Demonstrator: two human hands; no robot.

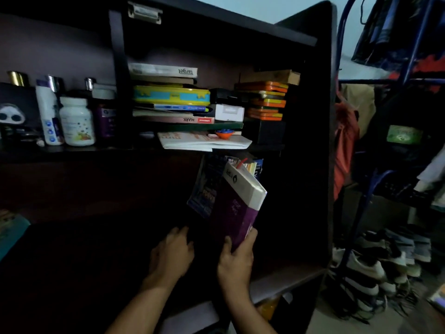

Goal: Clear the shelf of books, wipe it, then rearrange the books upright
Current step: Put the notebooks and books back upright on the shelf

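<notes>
My right hand grips the lower end of a thick purple book, held nearly upright and tilted right inside the dark lower shelf. Behind it leans a blue book, and several more upright spines show at the back. My left hand rests with its fingers spread on the dark shelf surface just left of the purple book; what lies under it is too dark to tell. On the upper shelf a flat stack of books sits above a white booklet.
Orange and yellow flat boxes and a small white box sit right of the stack. Bottles and a white jar stand on the left shelf. A blue metal rack with clothes and shoes stands to the right.
</notes>
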